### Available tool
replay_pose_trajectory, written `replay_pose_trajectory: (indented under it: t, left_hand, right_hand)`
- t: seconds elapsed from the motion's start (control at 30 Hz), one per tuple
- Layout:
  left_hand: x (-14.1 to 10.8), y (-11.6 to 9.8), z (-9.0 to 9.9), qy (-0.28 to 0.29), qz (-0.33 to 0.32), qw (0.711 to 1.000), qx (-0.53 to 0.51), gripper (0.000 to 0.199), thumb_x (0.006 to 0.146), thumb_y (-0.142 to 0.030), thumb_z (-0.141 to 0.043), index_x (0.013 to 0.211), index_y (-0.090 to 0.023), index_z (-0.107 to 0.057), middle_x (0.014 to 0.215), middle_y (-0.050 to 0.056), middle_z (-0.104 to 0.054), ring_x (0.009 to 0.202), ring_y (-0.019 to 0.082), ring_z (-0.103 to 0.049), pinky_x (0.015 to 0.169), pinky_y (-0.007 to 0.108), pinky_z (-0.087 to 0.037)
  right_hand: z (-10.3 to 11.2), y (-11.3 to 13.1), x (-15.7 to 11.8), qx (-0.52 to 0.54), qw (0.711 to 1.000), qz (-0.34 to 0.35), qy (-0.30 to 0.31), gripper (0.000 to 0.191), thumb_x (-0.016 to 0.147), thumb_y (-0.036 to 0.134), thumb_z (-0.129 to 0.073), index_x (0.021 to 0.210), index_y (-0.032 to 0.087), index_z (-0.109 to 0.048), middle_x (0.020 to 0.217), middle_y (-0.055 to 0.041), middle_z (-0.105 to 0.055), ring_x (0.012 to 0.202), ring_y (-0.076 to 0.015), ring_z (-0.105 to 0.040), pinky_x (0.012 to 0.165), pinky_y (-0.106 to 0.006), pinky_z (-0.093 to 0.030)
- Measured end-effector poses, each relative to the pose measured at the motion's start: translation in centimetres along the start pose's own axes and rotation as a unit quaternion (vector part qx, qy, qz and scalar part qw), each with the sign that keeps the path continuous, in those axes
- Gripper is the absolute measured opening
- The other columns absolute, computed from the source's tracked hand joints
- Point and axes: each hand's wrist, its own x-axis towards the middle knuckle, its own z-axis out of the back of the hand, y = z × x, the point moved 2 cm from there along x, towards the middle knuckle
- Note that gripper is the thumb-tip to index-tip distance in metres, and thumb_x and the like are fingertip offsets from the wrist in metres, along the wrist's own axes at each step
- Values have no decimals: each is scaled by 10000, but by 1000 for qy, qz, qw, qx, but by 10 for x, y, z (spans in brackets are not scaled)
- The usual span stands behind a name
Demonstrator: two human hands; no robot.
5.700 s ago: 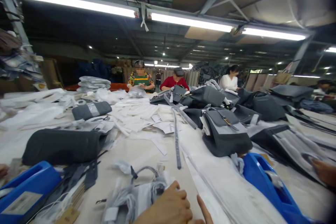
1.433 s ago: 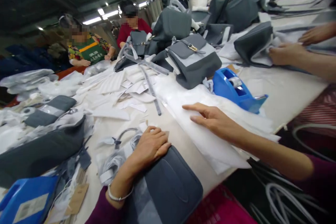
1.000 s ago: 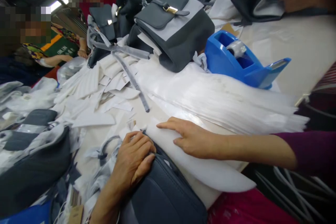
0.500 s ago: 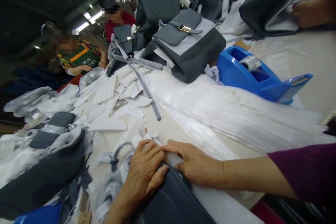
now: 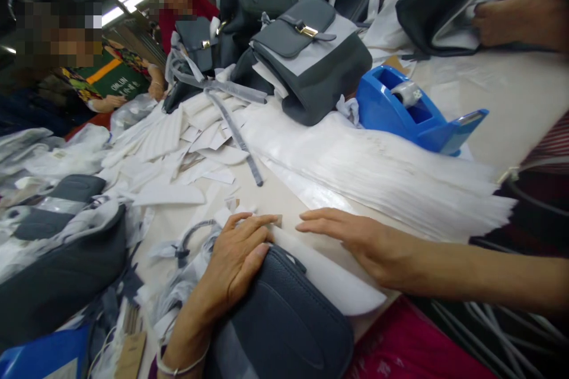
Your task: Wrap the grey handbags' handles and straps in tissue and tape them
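A dark blue handbag [image 5: 288, 314] lies in front of me at the bottom of the head view, its stitched edge facing right. My left hand [image 5: 237, 260] rests on the bag's upper left part, fingers stretched out and the thumb along its edge. A white sheet [image 5: 331, 275] sticks out from beside the bag on the right. My right hand [image 5: 360, 240] hovers right of the bag, above the sheet, fingers extended and holding nothing. Wrapped grey straps [image 5: 195, 263] lie left of my left hand.
A blue tape dispenser [image 5: 409, 106] stands behind a stack of white foam sheets [image 5: 373, 180]. Further back sits a flap bag with a gold buckle [image 5: 311, 59]. Another dark bag [image 5: 66, 278] lies left. Two co-workers are across the table; another person's hand [image 5: 520, 15] holds a bag.
My right hand has moved off the bag's edge to the right, its fingers straightening. My left hand stays on the bag. More of the bag and white sheet shows as the view shifts.
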Motion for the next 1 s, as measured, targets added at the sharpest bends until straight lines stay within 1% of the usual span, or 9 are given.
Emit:
replay_pose_trajectory:
  t: [0.13, 0.2, 0.3, 0.53, 0.7, 0.77, 0.87, 0.93, 1.0]
  left_hand:
    - [2, -2, 3, 19, -11, 1000, -16, 372, 920, -252, -238, 1039, -204, -587, 1232, 68, -610, 1140, 214, -528, 1033, 434, -293]
    - [2, -3, 3, 26, -25, 999, -14, 384, 918, -278, -247, 1116, -210, -570, 1253, 70, -599, 1158, 227, -519, 1033, 445, -289]
    - [2, -4, 4, 36, -39, 999, -14, 392, 918, -307, -264, 1161, -214, -558, 1284, 67, -581, 1191, 241, -496, 1040, 452, -287]
    - [0, -5, 5, 38, -47, 997, -39, 467, 936, -393, -206, 1201, -216, -547, 1307, 75, -557, 1217, 255, -465, 1057, 476, -259]
    - [1, -8, 7, 28, -48, 997, -47, 497, 929, -415, -195, 1232, -191, -519, 1253, 100, -574, 1174, 269, -481, 1030, 471, -296]
    - [1, -8, 7, 13, -48, 998, -50, 480, 926, -399, -211, 1221, -176, -518, 1223, 109, -580, 1135, 267, -498, 1010, 461, -318]
    - [0, -6, 3, 3, -49, 998, -41, 418, 931, -345, -234, 1178, -177, -527, 1160, 103, -595, 1070, 241, -519, 994, 437, -322]
    - [0, -7, -2, 9, -43, 999, -17, 377, 941, -327, -243, 1117, -185, -545, 1094, 88, -608, 1023, 221, -524, 982, 423, -315]
    - [1, -10, -6, 14, -29, 999, 18, 346, 952, -336, -261, 1041, -194, -563, 1030, 69, -614, 989, 207, -520, 967, 414, -306]
  right_hand:
    - [2, 0, -37, -51, 997, 50, 9, 512, 767, -12, -426, 1169, 268, -578, 1326, -75, -491, 1186, -178, -478, 993, -334, -399]
    - [-4, 3, -36, -35, 996, 84, 3, 425, 773, -15, -416, 1084, 220, -586, 1223, -90, -534, 1097, -156, -521, 941, -289, -424]
    - [-11, 8, -23, -21, 996, 85, -26, 286, 761, 2, -438, 921, 187, -585, 960, -61, -583, 901, -139, -560, 816, -247, -449]
    - [-22, 12, 6, -40, 996, -70, -47, 102, 682, 110, -599, 668, 186, -532, 616, 44, -527, 553, -81, -458, 519, -200, -326]
    - [-26, 25, 48, -72, 991, -109, -13, 135, 589, 85, -575, 545, 176, -487, 495, 35, -506, 462, -82, -444, 453, -205, -296]
    - [-30, 29, 63, -4, 982, -182, 41, 122, 597, 85, -533, 542, 180, -481, 446, 26, -499, 421, -106, -482, 430, -209, -341]
    - [-35, 30, 67, 158, 941, -289, 78, 117, 649, 85, -454, 681, 195, -470, 419, 49, -494, 374, -138, -511, 402, -240, -428]
    - [-30, 28, 59, 213, 932, -285, 72, 196, 656, 63, -427, 793, 201, -445, 484, 59, -529, 413, -139, -544, 427, -255, -472]
    - [-17, 30, 50, 176, 951, -245, 75, 275, 639, 33, -424, 860, 194, -453, 590, 45, -576, 487, -125, -577, 483, -242, -489]
